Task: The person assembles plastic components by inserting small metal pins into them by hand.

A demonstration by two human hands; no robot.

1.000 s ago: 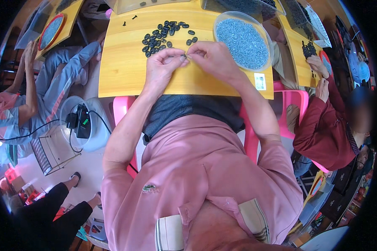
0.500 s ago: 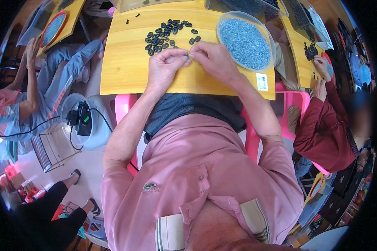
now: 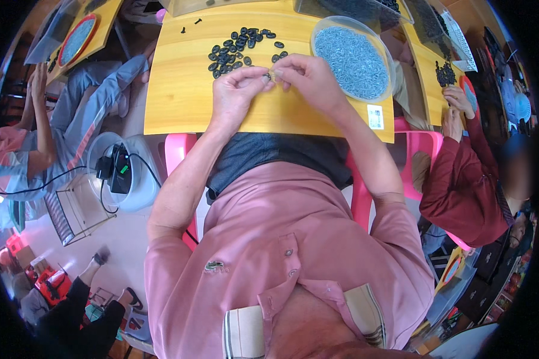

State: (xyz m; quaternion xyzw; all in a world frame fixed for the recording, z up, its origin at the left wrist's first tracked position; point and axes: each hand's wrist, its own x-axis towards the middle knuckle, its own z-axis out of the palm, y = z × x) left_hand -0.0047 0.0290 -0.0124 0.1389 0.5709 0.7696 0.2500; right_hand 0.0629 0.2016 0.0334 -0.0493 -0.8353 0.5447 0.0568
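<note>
Both my hands meet above the wooden table [image 3: 179, 102]. My left hand [image 3: 233, 96] pinches a small dark piece [image 3: 267, 76] between thumb and fingertips; the fingers mostly cover it. Against it, the fingertips of my right hand [image 3: 310, 78] are closed in a pinch, and what they hold is hidden. Just beyond my left hand lies a loose heap of black oval pieces [image 3: 241, 42], each with small holes. A few more ovals [image 3: 279, 44] sit apart, near my right fingers. To the right stands a round clear tub [image 3: 391, 76] full of thin silvery screws [image 3: 350, 60].
Two small dark parts [image 3: 197, 21] lie at the table's far left. Clear bins [image 3: 335, 11] line the far edge. A white label [image 3: 375, 117] is stuck near the right corner. Co-workers sit at tables on both sides; a white bucket [image 3: 139, 191] holds black power adapters.
My right hand has shifted slightly up and its fingers have changed position, while my left hand stays nearly in place. The dark piece shows a little more. Co-workers' hands and a passer-by's legs have moved.
</note>
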